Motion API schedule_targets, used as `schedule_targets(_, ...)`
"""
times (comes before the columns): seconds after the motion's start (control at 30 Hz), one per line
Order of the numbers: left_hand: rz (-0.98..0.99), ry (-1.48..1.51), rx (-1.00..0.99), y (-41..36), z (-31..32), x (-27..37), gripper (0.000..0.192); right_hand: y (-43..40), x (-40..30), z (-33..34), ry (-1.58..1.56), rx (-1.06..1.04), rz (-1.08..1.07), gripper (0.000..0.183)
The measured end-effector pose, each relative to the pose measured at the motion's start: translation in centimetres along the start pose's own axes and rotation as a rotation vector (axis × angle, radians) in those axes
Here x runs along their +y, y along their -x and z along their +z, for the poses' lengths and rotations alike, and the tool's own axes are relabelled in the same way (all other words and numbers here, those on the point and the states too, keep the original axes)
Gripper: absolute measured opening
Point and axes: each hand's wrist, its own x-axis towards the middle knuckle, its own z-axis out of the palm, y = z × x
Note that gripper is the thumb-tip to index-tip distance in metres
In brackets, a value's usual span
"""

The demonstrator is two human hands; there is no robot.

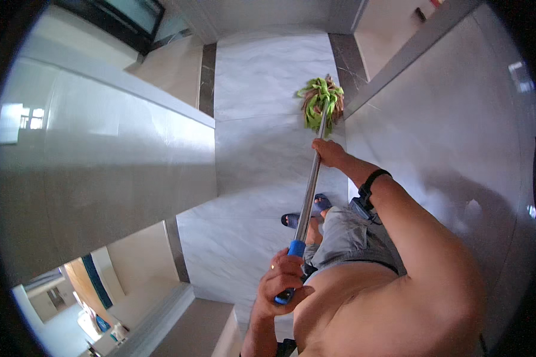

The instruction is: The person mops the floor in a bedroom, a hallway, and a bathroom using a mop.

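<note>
My left hand grips the blue plastic end of a mop handle low in the view, close to my belly. Farther along the metal pole, my right hand is closed around it just short of the mop head. The mop head, made of green and brown cloth strips, rests on the marbled floor tiles beside the right-hand wall. From there the pole slants down towards me. A black strap with a small device circles my right wrist.
Glossy tiled walls flank the narrow passage, the other wall rising at right. Dark stone thresholds mark doorways on both sides. My slippered feet stand under the pole. A room with a wooden door panel shows at lower left.
</note>
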Motion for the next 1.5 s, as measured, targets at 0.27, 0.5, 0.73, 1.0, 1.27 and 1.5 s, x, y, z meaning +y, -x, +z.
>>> schedule_targets(0.27, -0.095, -0.206, 0.467, 5.3, -0.8, 15.8, 0.021, 9.0, -13.6, 3.6, -0.376, -0.123, -0.153, 0.026)
schedule_targets(0.5, 0.326, -0.229, 0.064, 4.7, -3.8, 22.2, 0.024, 15.1, -20.5, 1.4, -0.539, -0.160, -0.427, 0.017)
schedule_targets(0.73, 0.217, -0.207, -0.271, 5.4, -6.5, 17.7, 0.024, 15.4, -19.3, 4.4, -0.365, 0.191, 0.068, 0.011)
schedule_targets(1.0, 0.328, -0.093, -0.618, 1.8, -4.7, 16.4, 0.025, 17.1, -19.5, 5.3, -0.761, 0.471, 0.505, 0.020)
schedule_targets(1.27, 0.458, 0.365, -1.228, 4.9, 2.7, 20.0, 0.026, 35.3, -28.1, 14.4, -0.863, 0.739, 0.591, 0.016)
schedule_targets(1.5, 0.325, 0.685, -1.744, 16.2, 11.2, 21.3, 0.026, 54.7, -40.5, 24.0, -0.785, 0.882, 1.085, 0.018)
